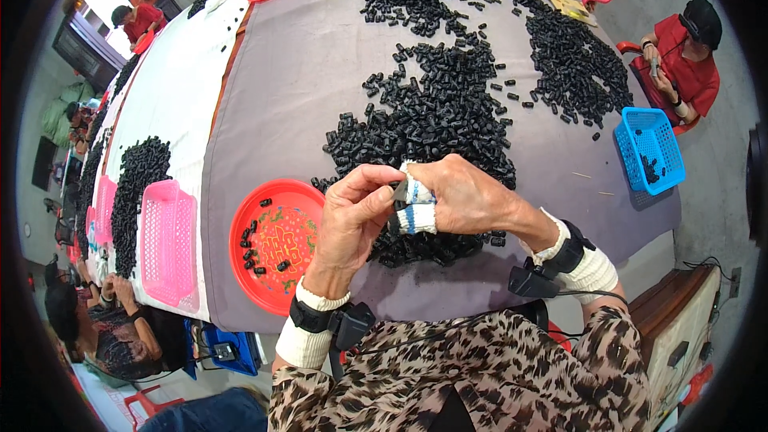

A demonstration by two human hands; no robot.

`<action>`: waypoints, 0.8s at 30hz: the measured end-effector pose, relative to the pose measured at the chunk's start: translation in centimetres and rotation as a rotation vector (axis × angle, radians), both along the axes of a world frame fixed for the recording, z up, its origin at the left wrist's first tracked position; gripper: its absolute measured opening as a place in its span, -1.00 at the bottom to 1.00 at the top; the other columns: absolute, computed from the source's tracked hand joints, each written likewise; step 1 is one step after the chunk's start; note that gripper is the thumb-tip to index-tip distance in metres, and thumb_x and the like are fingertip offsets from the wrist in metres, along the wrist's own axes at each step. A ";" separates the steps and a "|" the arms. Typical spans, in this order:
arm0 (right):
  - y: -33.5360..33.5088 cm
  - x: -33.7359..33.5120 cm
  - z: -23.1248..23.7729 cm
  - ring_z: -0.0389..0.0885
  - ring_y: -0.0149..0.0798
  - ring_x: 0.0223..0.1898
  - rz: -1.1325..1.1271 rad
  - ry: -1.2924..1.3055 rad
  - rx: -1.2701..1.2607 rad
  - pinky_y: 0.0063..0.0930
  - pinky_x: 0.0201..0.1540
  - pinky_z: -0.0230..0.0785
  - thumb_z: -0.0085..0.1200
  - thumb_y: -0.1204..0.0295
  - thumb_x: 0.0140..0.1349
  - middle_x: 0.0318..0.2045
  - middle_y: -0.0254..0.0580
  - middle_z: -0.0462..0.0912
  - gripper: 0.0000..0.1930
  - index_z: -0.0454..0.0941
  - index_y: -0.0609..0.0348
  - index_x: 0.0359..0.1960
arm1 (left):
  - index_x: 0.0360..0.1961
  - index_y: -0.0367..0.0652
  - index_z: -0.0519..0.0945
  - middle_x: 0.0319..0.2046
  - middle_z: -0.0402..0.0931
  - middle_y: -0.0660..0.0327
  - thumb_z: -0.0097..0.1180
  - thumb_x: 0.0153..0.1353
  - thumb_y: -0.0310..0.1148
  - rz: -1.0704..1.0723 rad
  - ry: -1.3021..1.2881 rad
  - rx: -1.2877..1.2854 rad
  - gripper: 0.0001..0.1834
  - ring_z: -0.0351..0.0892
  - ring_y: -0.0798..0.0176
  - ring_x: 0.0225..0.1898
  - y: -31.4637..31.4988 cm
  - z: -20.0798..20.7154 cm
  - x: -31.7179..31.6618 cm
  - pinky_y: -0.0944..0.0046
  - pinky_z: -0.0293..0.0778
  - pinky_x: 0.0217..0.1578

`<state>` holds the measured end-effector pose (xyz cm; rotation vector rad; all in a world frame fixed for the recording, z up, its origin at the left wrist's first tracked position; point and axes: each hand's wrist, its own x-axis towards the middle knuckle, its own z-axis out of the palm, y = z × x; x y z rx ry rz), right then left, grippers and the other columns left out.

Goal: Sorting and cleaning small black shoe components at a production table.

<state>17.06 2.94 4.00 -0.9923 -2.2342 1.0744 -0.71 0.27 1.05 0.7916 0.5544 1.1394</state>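
On the grey counter [296,96], a big heap of black parts [436,124] is spread by the near edge and seems left to do; only a few, maybe done, are seen on the red plate [276,300] near the near left corner. The right hand [460,192] is curled, its hold hidden; a small dark piece [400,190] is pinched by the left hand [358,212].

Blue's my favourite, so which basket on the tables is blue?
The blue basket is at the right edge of the grey table, with black pieces inside. The other baskets, over on the left, are pink.
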 end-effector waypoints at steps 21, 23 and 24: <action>0.0 -0.7 0.7 0.57 -0.14 -0.60 -0.188 0.134 0.020 -0.35 -0.55 0.33 0.26 0.31 -0.14 -0.65 -0.05 0.53 -0.65 0.38 0.31 -0.50 | -0.15 -0.30 0.50 -0.32 0.52 0.23 0.08 0.13 -0.51 0.134 0.011 -0.061 -0.76 0.50 0.42 -0.31 0.1 -0.1 0.9 0.43 0.44 -0.23; 0.0 -0.5 0.7 0.55 -0.10 -0.60 -0.170 0.170 -0.016 -0.34 -0.54 0.32 0.26 0.30 -0.14 -0.65 -0.03 0.52 -0.65 0.38 0.32 -0.51 | -0.10 -0.31 0.49 -0.29 0.53 0.23 0.05 0.19 -0.43 0.120 -0.029 -0.067 -0.74 0.51 0.41 -0.29 -0.1 -0.1 0.9 0.41 0.46 -0.21; 0.1 -0.5 0.7 0.55 -0.10 -0.60 -0.170 0.170 -0.016 -0.34 -0.54 0.32 0.26 0.30 -0.14 -0.65 -0.03 0.52 -0.65 0.38 0.32 -0.51 | -0.10 -0.31 0.49 -0.29 0.53 0.23 0.05 0.19 -0.43 0.119 -0.029 -0.067 -0.74 0.51 0.41 -0.29 -0.1 -0.2 0.8 0.41 0.46 -0.21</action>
